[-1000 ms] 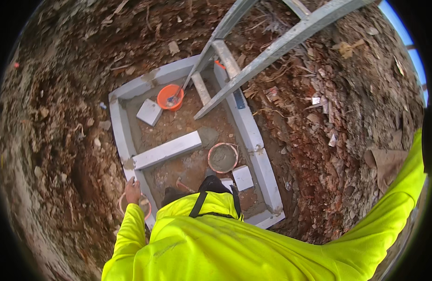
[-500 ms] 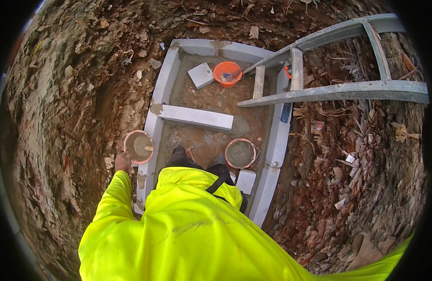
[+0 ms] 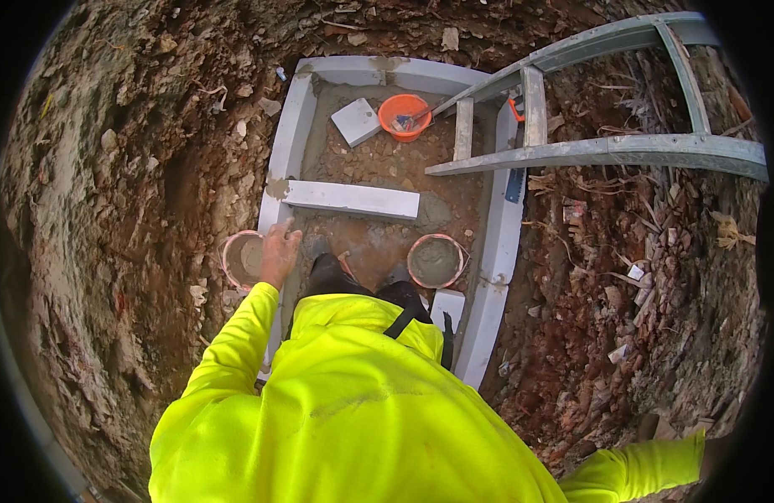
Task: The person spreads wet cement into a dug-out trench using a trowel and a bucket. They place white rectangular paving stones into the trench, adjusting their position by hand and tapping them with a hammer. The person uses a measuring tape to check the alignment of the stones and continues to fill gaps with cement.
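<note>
My left hand point(image 3: 280, 251) is over the left wall of a white block frame point(image 3: 295, 126), fingers apart and holding nothing I can see; whether it touches the block, I cannot tell. Just left of it sits a small bucket point(image 3: 238, 260) of grey mortar, partly hidden by the hand. A second mortar bucket point(image 3: 433, 261) stands inside the frame by my legs, beside white blocks point(image 3: 448, 310). A white block divider point(image 3: 352, 199) crosses the frame above my legs. My right hand point(image 3: 711, 455) is at the lower right rim, too dark to read.
An aluminium ladder point(image 3: 613, 151) leans into the frame from the upper right. At the far end lie an orange bucket point(image 3: 404, 107) with tools and a white block point(image 3: 353, 121). A saw point(image 3: 514, 186) rests by the right wall. Rough soil point(image 3: 127, 251) surrounds the frame.
My left hand has moved up and right from the left bucket's lower rim to above the frame's wall. My right arm has swung down to the lower right. The view has shifted.
</note>
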Action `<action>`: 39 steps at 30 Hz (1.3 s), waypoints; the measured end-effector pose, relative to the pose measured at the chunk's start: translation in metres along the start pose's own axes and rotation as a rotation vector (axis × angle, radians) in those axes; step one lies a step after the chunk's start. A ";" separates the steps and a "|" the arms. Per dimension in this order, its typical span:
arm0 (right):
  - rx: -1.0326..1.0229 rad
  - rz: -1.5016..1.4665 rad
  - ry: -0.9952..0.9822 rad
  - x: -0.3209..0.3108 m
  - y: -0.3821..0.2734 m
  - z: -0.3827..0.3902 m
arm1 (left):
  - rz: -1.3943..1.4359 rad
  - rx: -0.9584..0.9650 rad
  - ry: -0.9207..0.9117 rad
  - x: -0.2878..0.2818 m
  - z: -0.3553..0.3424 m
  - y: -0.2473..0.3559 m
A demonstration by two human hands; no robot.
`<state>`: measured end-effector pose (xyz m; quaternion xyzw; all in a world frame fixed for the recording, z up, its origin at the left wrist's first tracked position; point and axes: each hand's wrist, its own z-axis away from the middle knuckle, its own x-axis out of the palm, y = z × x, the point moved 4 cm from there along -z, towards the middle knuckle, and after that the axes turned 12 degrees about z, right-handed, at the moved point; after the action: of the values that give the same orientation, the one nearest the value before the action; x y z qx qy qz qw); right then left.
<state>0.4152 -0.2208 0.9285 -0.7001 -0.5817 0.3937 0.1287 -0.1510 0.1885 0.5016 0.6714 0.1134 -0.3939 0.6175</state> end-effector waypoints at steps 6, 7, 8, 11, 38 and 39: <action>0.774 -0.920 -0.655 0.238 -0.015 0.238 | 0.957 0.188 -0.607 0.089 -0.014 0.211; 0.922 -0.990 -0.713 0.275 -0.023 0.283 | 1.097 0.230 -0.660 0.094 -0.011 0.223; 1.070 -1.072 -0.745 0.305 -0.033 0.324 | 1.176 0.111 -0.791 0.097 -0.008 0.220; 1.280 -1.197 -0.723 0.356 -0.073 0.384 | 1.488 -0.241 -0.838 0.087 -0.001 0.198; 0.867 -0.467 -1.368 0.851 -0.036 0.521 | 0.404 -0.540 0.012 0.048 -0.117 -0.242; 0.747 -0.386 -1.456 0.852 -0.030 0.555 | 0.433 -0.598 0.006 0.059 -0.130 -0.247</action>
<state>0.0163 0.4140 0.2407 -0.0707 -0.4605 0.8848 0.0094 -0.2193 0.3403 0.2700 0.4710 0.0804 -0.2014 0.8551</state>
